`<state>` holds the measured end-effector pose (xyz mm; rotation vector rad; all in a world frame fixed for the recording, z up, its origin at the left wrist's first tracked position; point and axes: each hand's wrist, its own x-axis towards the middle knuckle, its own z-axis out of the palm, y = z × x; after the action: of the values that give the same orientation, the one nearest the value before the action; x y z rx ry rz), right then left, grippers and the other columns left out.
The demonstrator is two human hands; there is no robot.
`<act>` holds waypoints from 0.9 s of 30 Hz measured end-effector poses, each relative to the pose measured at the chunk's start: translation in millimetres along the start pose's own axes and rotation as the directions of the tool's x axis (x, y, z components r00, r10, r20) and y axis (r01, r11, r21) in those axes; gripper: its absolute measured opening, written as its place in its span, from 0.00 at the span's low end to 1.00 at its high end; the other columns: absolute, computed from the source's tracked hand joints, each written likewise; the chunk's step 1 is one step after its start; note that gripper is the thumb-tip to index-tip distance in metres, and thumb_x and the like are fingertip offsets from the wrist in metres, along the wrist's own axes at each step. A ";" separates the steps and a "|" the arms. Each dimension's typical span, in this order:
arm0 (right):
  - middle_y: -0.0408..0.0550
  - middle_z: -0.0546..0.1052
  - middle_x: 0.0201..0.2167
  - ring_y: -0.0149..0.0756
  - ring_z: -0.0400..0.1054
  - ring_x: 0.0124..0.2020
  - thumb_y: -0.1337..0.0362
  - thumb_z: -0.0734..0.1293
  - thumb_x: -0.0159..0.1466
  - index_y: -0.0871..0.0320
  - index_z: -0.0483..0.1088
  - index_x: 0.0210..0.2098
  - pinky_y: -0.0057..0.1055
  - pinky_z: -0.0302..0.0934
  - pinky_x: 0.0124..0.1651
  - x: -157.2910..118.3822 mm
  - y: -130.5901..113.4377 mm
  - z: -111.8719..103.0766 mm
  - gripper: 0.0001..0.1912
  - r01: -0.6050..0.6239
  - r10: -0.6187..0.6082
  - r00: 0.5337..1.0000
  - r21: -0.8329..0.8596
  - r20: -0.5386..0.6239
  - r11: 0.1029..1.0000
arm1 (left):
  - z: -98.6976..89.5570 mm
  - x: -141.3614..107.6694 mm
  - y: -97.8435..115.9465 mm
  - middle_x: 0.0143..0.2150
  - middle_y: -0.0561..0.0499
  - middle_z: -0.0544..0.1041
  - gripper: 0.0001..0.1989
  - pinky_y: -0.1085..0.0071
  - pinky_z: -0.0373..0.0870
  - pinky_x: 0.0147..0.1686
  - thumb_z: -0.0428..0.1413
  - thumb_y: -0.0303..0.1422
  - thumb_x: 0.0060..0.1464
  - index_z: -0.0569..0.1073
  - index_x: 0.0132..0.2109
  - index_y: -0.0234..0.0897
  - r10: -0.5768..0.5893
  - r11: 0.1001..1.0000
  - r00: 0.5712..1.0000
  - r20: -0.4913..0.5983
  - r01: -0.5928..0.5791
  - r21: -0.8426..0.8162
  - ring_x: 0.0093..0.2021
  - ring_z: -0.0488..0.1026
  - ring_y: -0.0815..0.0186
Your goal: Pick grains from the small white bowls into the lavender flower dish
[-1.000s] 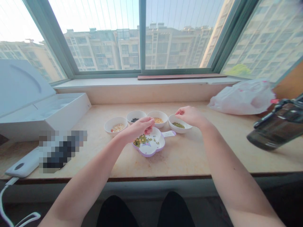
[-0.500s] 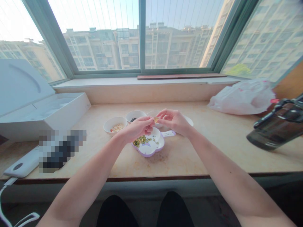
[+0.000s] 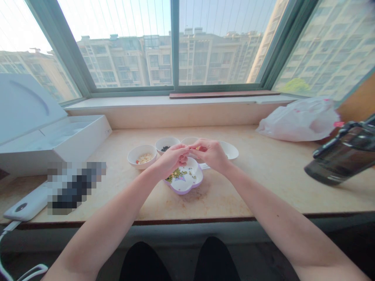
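My left hand (image 3: pixel 175 157) is closed above a purple-rimmed, flower-shaped dish (image 3: pixel 184 188) that holds green beans (image 3: pixel 176 174). Its fingertips meet those of my right hand (image 3: pixel 208 153), which is pinched from the other side. Whatever lies between the fingers is too small or hidden to make out. Behind my hands stand a white bowl with dark beans (image 3: pixel 165 148) and another white bowl (image 3: pixel 189 140), partly covered by my right hand. Left of them a bowl (image 3: pixel 133 153) contains pale slivers with a bit of red. A white oval plate (image 3: pixel 231 150) shows past my right hand.
At the left are an open white box (image 3: pixel 79 136), a blurred-out dark item (image 3: pixel 76 189) and a white device (image 3: pixel 25 205) with a cable. To the right lie a plastic bag (image 3: pixel 299 121) and a dark transparent jug (image 3: pixel 336 164). The counter's front edge (image 3: pixel 187 221) runs before my knees.
My right hand has moved left and slightly down, bringing its fingertips against those of my left hand. More of the white oval plate shows now. My left hand has barely moved.
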<state>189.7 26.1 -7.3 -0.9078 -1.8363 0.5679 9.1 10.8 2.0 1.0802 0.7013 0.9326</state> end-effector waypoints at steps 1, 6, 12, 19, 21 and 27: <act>0.47 0.80 0.31 0.29 0.68 0.24 0.51 0.73 0.61 0.55 0.83 0.34 0.30 0.62 0.29 0.6 0.6 -0.4 0.14 0.017 -0.017 1.000 -0.008 -0.005 1.000 | 0.2 0.0 0.6 0.26 0.58 0.61 0.12 0.77 0.52 0.25 0.63 0.34 0.55 0.66 0.32 0.35 0.008 1.000 1.000 0.000 -0.008 0.015 0.24 0.56 0.76; 0.48 0.80 0.33 0.29 0.67 0.24 0.51 0.75 0.58 0.55 0.83 0.35 0.30 0.63 0.28 2.8 -1.2 -5.5 0.14 -0.032 0.033 0.999 0.048 -0.034 0.998 | -1.2 1.3 3.8 0.25 0.58 0.62 0.10 0.76 0.53 0.25 0.58 0.38 0.59 0.69 0.35 0.35 0.088 0.975 0.996 -0.026 -0.081 0.206 0.23 0.56 0.75; 0.48 0.81 0.32 0.28 0.64 0.22 0.51 0.77 0.53 0.57 0.82 0.33 0.29 0.61 0.25 4.8 -6.9 -11.3 0.16 -0.139 0.148 0.987 0.145 -0.058 0.980 | -8.9 3.5 1.0 0.28 0.53 0.72 0.08 0.73 0.59 0.30 0.55 0.34 0.60 0.77 0.36 0.35 0.261 0.535 0.962 0.081 -0.214 0.818 0.28 0.66 0.69; 0.47 0.80 0.29 0.29 0.65 0.23 0.53 0.76 0.55 0.58 0.81 0.33 0.29 0.59 0.25 2.9 -9.9 -9.5 0.15 -0.157 0.157 0.988 0.127 0.012 0.979 | -8.8 1.5 -7.4 0.38 0.50 0.79 0.04 0.71 0.65 0.37 0.60 0.30 0.55 0.79 0.38 0.38 -0.015 0.037 0.916 0.402 -0.401 0.915 0.35 0.73 0.65; 0.47 0.80 0.29 0.29 0.65 0.23 0.53 0.76 0.55 0.58 0.81 0.33 0.29 0.58 0.26 2.4 -10.6 -9.3 0.14 -0.158 0.156 0.987 0.120 0.027 0.980 | -7.6 2.0 -9.3 0.38 0.50 0.79 0.04 0.70 0.65 0.38 0.62 0.34 0.55 0.79 0.36 0.38 -0.035 -0.034 0.922 0.386 -0.387 0.922 0.35 0.73 0.64; 0.47 0.80 0.30 0.30 0.66 0.25 0.52 0.76 0.56 0.57 0.81 0.34 0.30 0.59 0.28 2.5 -10.7 -10.1 0.15 -0.155 0.150 0.988 0.146 0.045 0.977 | -4.7 3.1 -12.2 0.38 0.49 0.78 0.06 0.68 0.66 0.40 0.57 0.31 0.58 0.79 0.37 0.38 -0.048 -0.108 0.912 0.407 -0.410 0.906 0.36 0.73 0.63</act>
<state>194.6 21.5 6.0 -0.9483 -1.7373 0.8099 9.9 13.4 -11.2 2.7819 0.9903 0.1879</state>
